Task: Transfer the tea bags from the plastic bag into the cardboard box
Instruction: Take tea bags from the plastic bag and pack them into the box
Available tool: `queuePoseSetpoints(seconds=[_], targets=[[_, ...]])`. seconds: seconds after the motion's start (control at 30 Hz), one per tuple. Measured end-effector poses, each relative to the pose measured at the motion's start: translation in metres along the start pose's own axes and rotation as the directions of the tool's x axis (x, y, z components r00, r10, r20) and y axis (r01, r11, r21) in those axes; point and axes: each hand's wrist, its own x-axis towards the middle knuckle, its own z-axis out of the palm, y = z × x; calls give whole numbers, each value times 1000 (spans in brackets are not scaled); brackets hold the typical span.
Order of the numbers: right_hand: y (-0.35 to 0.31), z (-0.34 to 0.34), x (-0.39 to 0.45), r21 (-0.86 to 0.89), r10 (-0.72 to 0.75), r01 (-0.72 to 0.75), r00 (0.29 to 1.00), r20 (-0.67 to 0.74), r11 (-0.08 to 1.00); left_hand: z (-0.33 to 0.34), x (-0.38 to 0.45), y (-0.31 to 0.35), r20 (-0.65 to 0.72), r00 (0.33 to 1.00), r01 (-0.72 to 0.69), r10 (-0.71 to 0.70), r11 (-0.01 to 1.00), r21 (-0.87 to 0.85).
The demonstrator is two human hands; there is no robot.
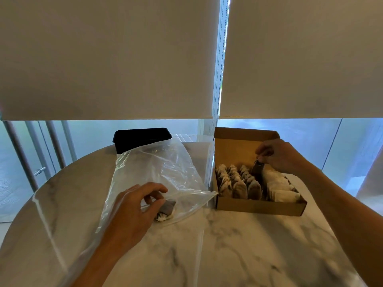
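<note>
A clear plastic bag (161, 168) lies crumpled on the marble table, left of centre. My left hand (132, 208) reaches into its opening and pinches a dark tea bag (167, 210) near the bag's bottom corner. An open cardboard box (259, 206) stands to the right, lid flap upright. Several tea bags stand in rows inside it, brown ones (238, 183) at left, paler ones (279, 189) at right. My right hand (277, 154) hovers over the box's back part and pinches a dark tea bag (257, 167) by its top, just above the rows.
A black tray (141, 137) sits at the table's far edge behind the plastic bag. The round marble table (228, 245) drops off at left and right. Roller blinds and a window lie beyond the table.
</note>
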Motion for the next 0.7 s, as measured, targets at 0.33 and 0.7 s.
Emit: queuePoseSetpoints(seconds=[0.33, 0.7], targets=[[7, 21, 9, -110, -9, 13, 999, 36, 994, 0, 0, 2, -12, 1000, 6, -6, 1000, -29], [12, 20, 7, -166, -19, 21, 1000, 17, 986, -1, 0, 1, 5, 999, -49, 49, 998, 32]])
